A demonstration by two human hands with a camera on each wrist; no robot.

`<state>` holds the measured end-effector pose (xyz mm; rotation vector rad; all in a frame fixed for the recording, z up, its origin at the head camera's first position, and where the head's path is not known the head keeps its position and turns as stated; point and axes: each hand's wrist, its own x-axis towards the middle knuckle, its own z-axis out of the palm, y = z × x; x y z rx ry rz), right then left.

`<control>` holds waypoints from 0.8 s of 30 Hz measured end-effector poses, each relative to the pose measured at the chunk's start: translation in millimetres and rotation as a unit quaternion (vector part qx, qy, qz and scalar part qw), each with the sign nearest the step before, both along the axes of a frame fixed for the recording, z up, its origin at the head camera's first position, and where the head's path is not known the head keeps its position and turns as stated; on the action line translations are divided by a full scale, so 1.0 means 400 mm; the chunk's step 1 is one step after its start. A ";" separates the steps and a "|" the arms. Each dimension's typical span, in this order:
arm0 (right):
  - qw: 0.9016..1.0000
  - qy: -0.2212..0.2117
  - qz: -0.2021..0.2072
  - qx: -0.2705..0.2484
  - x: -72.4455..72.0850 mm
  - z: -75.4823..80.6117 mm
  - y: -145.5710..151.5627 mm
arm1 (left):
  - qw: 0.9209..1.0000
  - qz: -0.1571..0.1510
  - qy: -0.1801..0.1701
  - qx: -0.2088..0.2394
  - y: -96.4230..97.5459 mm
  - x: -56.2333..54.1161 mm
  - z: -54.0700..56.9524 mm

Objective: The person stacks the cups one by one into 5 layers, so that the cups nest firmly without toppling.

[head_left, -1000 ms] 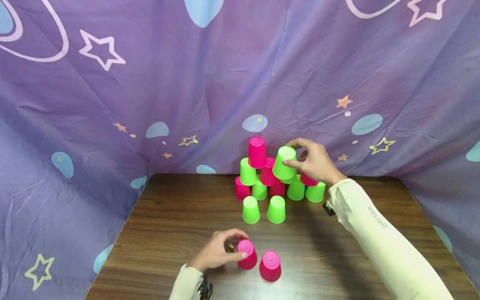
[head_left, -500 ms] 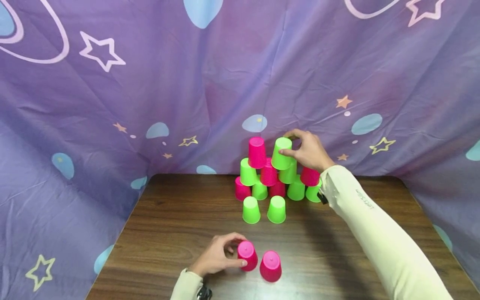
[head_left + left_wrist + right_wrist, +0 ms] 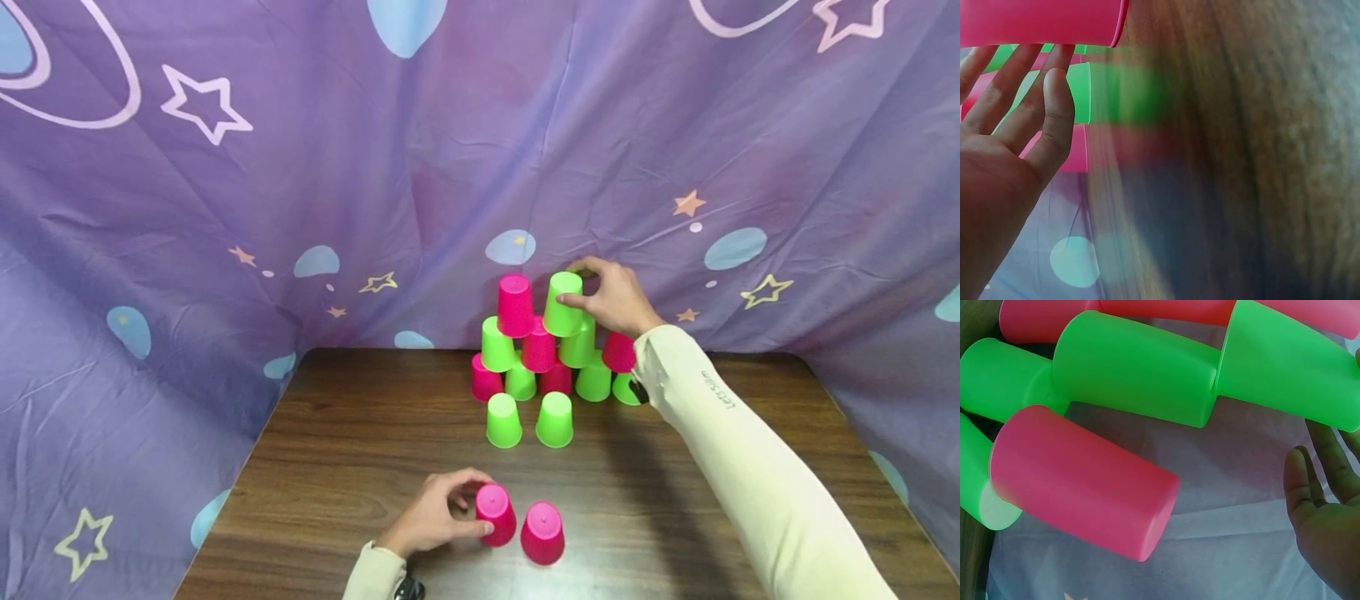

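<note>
With its fingers pinching a lime-green cup (image 3: 562,322) atop the cup stack (image 3: 538,347) beneath them, the right hand (image 3: 618,302) seems to be seating it, which should next call for a level, gentle release, while the left hand (image 3: 441,512) has its fingers round a hot-pink cup (image 3: 497,503)

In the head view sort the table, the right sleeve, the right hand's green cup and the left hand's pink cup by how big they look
Table
Right sleeve
Green cup and pink cup: too alike to rank, the pink one being nearer
</note>
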<state>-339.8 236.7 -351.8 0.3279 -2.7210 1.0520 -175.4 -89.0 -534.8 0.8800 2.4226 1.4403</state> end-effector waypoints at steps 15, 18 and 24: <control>0.999 0.029 0.007 -0.016 0.008 -0.002 0.011 | 1.000 0.020 -0.001 -0.003 -0.005 0.002 0.024; 0.999 0.032 0.001 -0.025 0.017 -0.003 0.020 | 1.000 0.025 -0.002 -0.010 -0.007 0.000 0.034; 0.998 0.043 -0.019 -0.038 0.047 0.003 0.038 | 0.999 0.027 0.012 -0.014 -0.010 -0.014 0.059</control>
